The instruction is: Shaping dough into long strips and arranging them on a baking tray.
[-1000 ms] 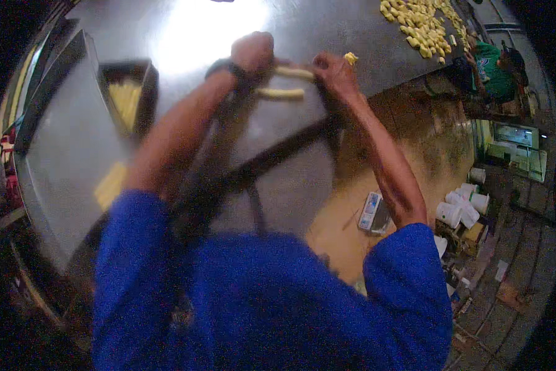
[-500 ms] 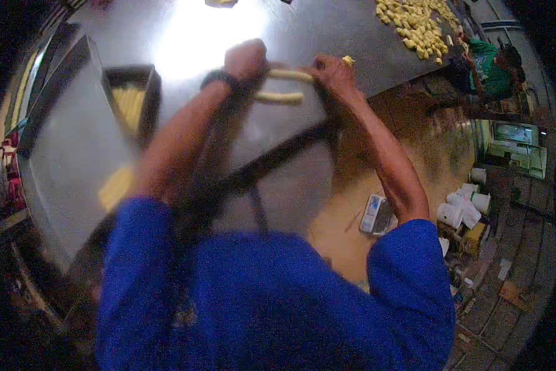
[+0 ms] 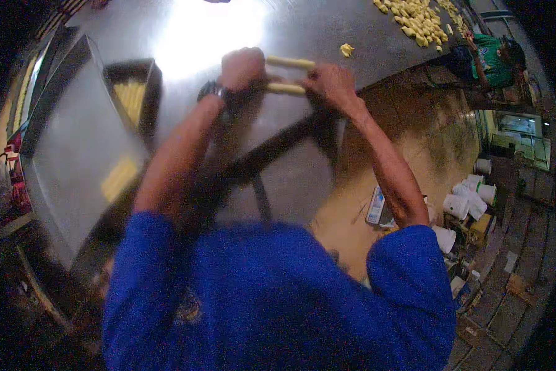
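Two pale yellow dough rolls lie roughly parallel between my hands over the metal table: a far dough roll and a near dough roll. My left hand, a dark watch at its wrist, is closed at their left ends and hides part of them. At the right ends, the curled fingers of my right hand close on the rolls; the fingertips are blurred. A small crumpled dough piece lies just beyond my right hand, apart from it.
On the metal table, a heap of dough pieces lies far right, near a person in a green shirt. At left, a tray bears yellow rolls beside a dark tin of rolls. Right: a scale, white buckets.
The dough rolls have shifted a little away from me between my hands. My right hand has moved slightly nearer to me, leaving the small dough piece in full view.
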{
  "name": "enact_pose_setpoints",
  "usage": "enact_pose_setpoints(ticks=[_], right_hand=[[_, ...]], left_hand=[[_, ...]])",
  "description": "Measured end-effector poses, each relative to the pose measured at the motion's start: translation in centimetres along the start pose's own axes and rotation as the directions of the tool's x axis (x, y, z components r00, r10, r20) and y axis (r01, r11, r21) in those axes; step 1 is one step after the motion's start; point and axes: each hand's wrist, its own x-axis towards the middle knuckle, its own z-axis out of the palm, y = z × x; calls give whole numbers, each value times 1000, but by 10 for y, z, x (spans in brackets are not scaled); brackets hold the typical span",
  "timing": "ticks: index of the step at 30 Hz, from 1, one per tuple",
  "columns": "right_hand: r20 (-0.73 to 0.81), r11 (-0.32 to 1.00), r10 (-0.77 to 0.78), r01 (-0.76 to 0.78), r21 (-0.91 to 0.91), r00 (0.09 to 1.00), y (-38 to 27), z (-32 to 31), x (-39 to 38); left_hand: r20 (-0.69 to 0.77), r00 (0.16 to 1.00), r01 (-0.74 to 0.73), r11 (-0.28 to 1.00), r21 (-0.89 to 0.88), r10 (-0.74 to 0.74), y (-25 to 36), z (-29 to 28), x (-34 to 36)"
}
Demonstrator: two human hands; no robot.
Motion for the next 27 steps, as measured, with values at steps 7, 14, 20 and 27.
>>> enact_pose_setpoints(ticks=[7, 14, 20, 27], right_hand=[[-50, 983, 91, -82, 162, 995, -2, 3, 3], [-32, 955, 177, -163, 246, 984, -2, -18, 23], [-255, 891, 81, 45, 451, 963, 12, 2, 21], [-372, 965, -90, 173, 196, 924, -7, 4, 42]], left_hand=[[-46, 999, -25, 1000, -6, 25, -3, -15, -2], [-53, 997, 60, 996, -68, -64, -16, -43, 11], [-242, 966, -84, 764, -639, -96, -35, -19, -11], [-161, 975, -215, 817, -535, 151, -39, -22, 23]])
